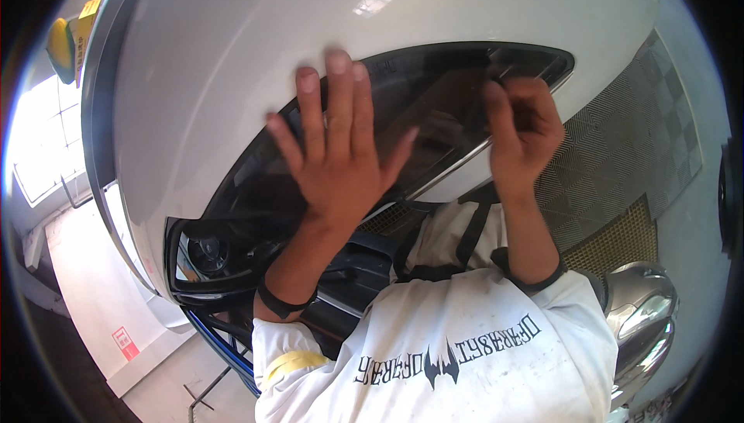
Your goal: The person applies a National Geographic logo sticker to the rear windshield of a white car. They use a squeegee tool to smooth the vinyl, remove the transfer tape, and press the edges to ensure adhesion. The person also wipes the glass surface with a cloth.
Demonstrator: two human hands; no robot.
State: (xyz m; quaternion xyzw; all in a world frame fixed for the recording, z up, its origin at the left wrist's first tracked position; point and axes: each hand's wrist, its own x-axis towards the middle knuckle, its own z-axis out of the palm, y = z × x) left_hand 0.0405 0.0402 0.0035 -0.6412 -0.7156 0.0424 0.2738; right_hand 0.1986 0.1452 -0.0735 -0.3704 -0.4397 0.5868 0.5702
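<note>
A long dark glossy panel [434, 113] with a curved upper edge is set in the white car body [225, 51]. My left hand [337, 159] is spread over its left half, fingers apart and fingertips reaching past the upper edge; slight blur hides whether the palm touches. My right hand [527, 124] is closed in a pinch over the panel's right end, thumb and forefinger together. Whatever it may hold is too small to make out. A thin, clear-looking edge [527, 58] shows just above these fingers.
A lamp unit [208, 252] with a round lens sits below the panel's left end. A bright strip [449, 167] follows its lower edge. Grey patterned flooring [620, 136] lies at right, beside a shiny silver part [639, 318]. A yellow-green object [60, 49] is at far left.
</note>
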